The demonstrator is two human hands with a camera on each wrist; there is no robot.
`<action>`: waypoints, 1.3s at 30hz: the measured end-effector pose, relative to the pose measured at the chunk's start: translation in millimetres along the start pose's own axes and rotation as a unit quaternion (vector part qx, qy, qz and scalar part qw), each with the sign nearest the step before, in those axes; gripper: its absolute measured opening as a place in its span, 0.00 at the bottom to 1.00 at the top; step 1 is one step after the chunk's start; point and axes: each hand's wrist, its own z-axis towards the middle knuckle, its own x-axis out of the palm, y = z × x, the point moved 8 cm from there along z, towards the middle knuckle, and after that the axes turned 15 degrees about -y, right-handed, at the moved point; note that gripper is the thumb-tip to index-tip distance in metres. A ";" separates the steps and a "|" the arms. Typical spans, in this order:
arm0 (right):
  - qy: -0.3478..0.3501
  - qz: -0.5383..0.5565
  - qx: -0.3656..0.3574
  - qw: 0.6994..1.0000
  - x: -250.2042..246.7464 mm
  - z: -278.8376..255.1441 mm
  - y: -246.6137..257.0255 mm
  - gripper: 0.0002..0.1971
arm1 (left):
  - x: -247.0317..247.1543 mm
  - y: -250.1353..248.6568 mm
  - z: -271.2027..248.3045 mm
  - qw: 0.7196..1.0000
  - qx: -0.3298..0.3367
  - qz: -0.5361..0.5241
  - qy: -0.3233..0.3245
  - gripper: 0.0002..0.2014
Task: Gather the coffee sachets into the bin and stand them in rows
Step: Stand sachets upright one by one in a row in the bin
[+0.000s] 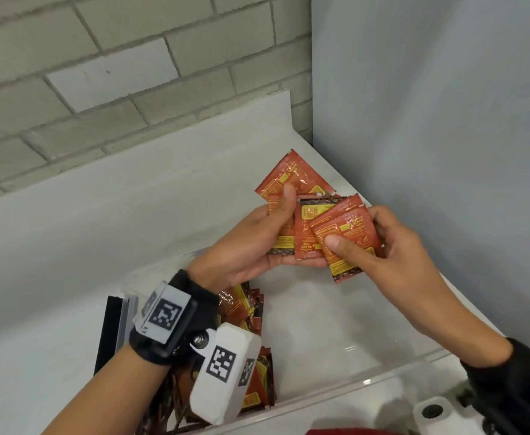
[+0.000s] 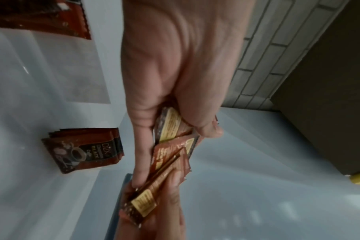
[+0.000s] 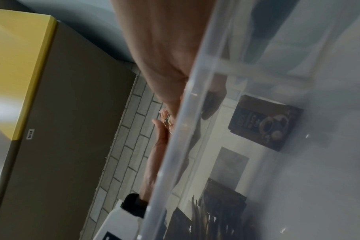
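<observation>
- The left hand (image 1: 251, 243) holds a fan of coffee sachets (image 1: 304, 227) above the clear bin (image 1: 367, 384), thumb pressed on top.
- The right hand (image 1: 392, 243) pinches the front sachet (image 1: 348, 243) of that fan.
- In the head view the left wrist camera (image 1: 226, 372) covers much of the sachets standing in the bin (image 1: 248, 306).
- Only the left wrist view shows a small upright stack (image 2: 84, 149) with its front label readable.
- The right wrist view is blurred, looking through the bin wall (image 3: 175, 146); its fingers are mostly hidden.
</observation>
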 end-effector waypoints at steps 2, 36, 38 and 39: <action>0.003 0.004 0.006 1.000 0.6 -0.2 0.1 0.18 | 4.4 3.0 -0.9 1.000 -0.005 0.004 0.013 0.30; -0.029 0.032 0.022 0.999 -7.0 2.1 1.6 0.18 | -15.9 -29.3 0.7 0.963 0.208 0.142 -0.093 0.19; -0.016 0.042 0.030 0.999 -4.9 1.4 1.7 0.18 | -17.3 -30.7 0.5 0.963 0.211 0.140 -0.095 0.18; -0.009 0.043 0.034 0.998 -3.8 0.9 2.2 0.18 | -17.2 -31.8 0.0 0.963 0.212 0.136 -0.092 0.17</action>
